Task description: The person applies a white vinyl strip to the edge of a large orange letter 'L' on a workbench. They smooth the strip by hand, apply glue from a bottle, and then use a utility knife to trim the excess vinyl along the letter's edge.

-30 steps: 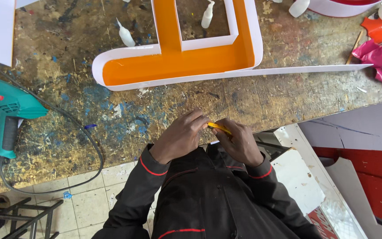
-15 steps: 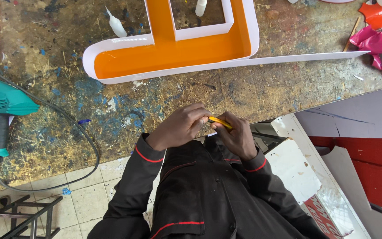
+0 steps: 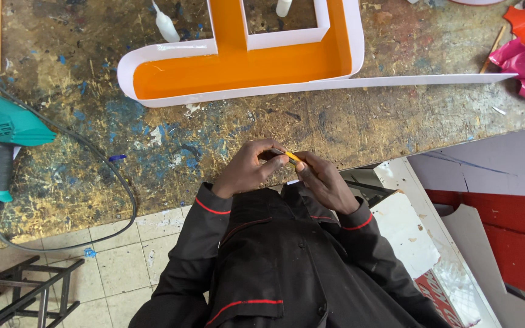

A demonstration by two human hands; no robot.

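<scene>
Left hand (image 3: 251, 169): gripping one end of a small yellow utility knife (image 3: 291, 157).
Right hand (image 3: 323, 179): pinching its other end.
Beyond: an orange, white-walled channel letter (image 3: 238, 67) is lying on the paint-stained wooden bench (image 3: 171, 146).

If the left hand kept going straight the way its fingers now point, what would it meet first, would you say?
Most likely the right hand: the left hand points across at it, both pinching the small yellow tool.
</scene>
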